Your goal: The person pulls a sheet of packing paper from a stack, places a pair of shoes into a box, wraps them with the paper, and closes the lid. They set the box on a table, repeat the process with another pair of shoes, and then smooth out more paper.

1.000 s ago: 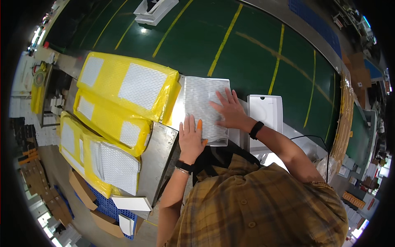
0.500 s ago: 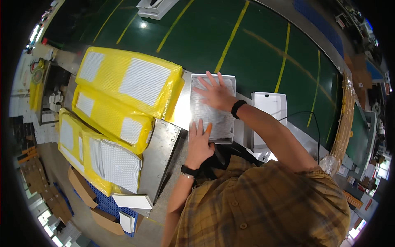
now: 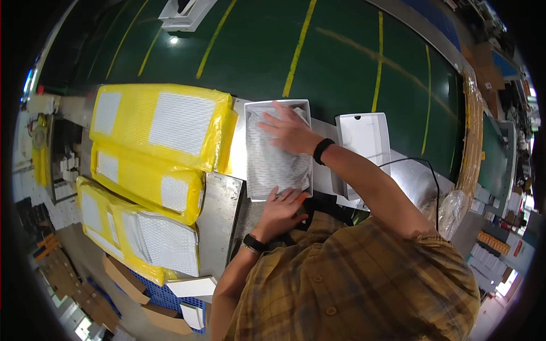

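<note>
In front of me stands a white open box (image 3: 248, 165), lined with a translucent, crinkled wrap (image 3: 273, 170) that covers whatever lies beneath it. My right hand (image 3: 289, 132) rests flat on the far part of the wrap, fingers spread. At the near end of the box, my left hand (image 3: 280, 213) lies with its fingers stretched over the near edge and an orange cover on one finger. To the right sits a second white tray-like box part (image 3: 364, 136), open side up; my right forearm crosses in front of it.
Yellow plastic-wrapped packs of white pieces (image 3: 131, 125) lie left on a metal table (image 3: 219, 216). Beyond is a green conveyor belt (image 3: 244, 74) with yellow lines, carrying another white box (image 3: 185, 17). A black cable (image 3: 433, 176) loops at right. Cardboard and a blue crate (image 3: 162, 292) lie lower left.
My left hand has shifted down and right, from the box's left side to its near edge. My right hand stays on the wrap, which looks more puffed up. The whole view has turned slightly.
</note>
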Action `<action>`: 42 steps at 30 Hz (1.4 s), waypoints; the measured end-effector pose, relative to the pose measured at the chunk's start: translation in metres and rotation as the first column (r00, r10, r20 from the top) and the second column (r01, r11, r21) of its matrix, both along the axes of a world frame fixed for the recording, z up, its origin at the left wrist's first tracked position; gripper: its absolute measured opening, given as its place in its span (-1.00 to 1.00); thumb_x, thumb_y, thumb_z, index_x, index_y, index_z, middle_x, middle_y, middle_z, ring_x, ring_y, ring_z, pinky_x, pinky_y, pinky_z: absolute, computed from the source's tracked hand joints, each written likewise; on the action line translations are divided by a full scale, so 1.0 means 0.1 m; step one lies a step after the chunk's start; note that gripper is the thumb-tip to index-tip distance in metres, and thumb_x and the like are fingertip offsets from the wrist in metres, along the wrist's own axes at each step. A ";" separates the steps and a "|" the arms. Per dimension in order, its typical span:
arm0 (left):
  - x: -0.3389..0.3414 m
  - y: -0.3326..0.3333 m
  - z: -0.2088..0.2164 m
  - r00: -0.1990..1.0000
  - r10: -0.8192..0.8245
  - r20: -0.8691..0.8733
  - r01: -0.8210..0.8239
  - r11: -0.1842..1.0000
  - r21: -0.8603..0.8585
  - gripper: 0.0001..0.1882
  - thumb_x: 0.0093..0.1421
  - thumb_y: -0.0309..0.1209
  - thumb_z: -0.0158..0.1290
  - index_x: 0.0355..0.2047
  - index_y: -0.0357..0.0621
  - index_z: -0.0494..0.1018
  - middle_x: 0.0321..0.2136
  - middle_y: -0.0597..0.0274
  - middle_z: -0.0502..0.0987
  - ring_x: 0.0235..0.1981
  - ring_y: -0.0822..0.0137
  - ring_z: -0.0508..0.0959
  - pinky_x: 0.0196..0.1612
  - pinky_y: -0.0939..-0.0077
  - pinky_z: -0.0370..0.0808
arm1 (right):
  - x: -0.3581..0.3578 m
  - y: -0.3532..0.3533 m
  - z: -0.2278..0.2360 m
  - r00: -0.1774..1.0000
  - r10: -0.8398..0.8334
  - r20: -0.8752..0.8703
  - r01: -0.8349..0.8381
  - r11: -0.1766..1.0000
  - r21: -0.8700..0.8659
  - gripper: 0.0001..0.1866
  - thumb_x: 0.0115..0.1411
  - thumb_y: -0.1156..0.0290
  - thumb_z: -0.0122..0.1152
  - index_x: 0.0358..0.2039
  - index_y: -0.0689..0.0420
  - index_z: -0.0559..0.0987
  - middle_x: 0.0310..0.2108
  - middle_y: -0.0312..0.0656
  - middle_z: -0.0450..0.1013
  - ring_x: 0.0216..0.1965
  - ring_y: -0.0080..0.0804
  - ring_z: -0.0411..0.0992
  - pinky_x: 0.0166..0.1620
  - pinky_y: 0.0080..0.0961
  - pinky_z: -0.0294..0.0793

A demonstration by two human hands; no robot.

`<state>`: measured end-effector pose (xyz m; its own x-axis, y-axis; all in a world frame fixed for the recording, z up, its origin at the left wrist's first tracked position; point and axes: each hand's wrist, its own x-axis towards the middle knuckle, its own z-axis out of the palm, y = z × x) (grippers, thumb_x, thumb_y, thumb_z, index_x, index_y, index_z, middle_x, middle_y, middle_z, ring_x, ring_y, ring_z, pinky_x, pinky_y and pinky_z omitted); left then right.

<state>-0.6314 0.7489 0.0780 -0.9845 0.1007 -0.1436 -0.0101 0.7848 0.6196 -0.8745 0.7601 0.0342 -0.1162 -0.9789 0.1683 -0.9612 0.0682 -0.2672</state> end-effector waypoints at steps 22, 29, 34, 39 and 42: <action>-0.77 0.29 0.50 0.944 0.307 0.125 -0.315 0.715 0.625 -0.35 0.16 -0.28 0.22 0.19 -0.27 0.27 0.04 0.01 0.48 0.05 0.07 0.48 0.14 0.22 0.35 | 0.32 2.97 1.18 -0.496 0.276 0.823 0.676 0.718 0.167 -0.48 0.17 0.48 0.23 0.16 0.15 0.37 0.02 -0.15 0.46 0.00 -0.23 0.45 0.08 -0.33 0.45; -1.00 0.01 0.54 0.748 0.465 0.474 -0.615 0.218 0.758 -0.14 0.16 -0.52 0.21 0.37 -0.24 -0.04 0.11 0.04 0.36 0.09 0.30 0.40 0.11 0.41 0.41 | 0.56 2.40 0.32 -0.875 0.279 0.396 0.425 0.835 0.350 -0.39 0.29 0.14 0.13 0.26 0.17 0.27 0.21 -0.13 0.29 0.26 -0.18 0.24 0.29 -0.17 0.21; -0.30 -0.96 0.69 0.702 0.505 0.502 -0.611 0.064 0.789 -0.34 0.24 -0.57 0.06 0.32 -0.23 0.09 0.14 0.08 0.38 0.10 0.29 0.43 0.16 0.39 0.41 | 0.73 1.31 0.84 -0.491 -0.151 0.858 0.222 0.931 0.291 -0.25 0.26 0.15 0.21 0.31 0.17 0.08 0.15 -0.08 0.29 0.15 -0.36 0.30 0.08 -0.38 0.42; -0.12 -1.25 0.18 0.628 0.519 0.579 -0.672 -0.014 0.741 -0.39 0.27 -0.50 0.04 0.29 -0.27 0.10 0.13 0.06 0.38 0.09 0.27 0.44 0.16 0.41 0.40 | 0.87 0.90 0.83 -0.023 -0.401 0.916 0.248 0.885 0.394 -0.12 0.15 0.16 0.31 0.30 0.29 0.05 0.02 0.07 0.37 0.00 -0.36 0.41 -0.01 -0.38 0.45; -0.23 -1.06 -0.19 0.681 0.619 0.391 -0.647 0.259 0.717 -0.40 0.25 -0.51 0.09 0.26 -0.31 0.16 0.10 0.08 0.41 0.05 0.31 0.44 0.11 0.45 0.38 | 0.92 1.12 0.52 0.156 -0.488 0.859 0.431 0.816 0.385 -0.04 0.12 0.22 0.34 0.35 0.31 -0.03 0.04 0.12 0.37 0.00 -0.30 0.42 0.04 -0.38 0.44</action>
<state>-0.6542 0.6426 0.0595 -0.7849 -0.4772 -0.3951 -0.3018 -0.2625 0.9165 -0.7823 0.8719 0.0859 -0.5896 -0.6900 -0.4199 0.1170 0.4414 -0.8896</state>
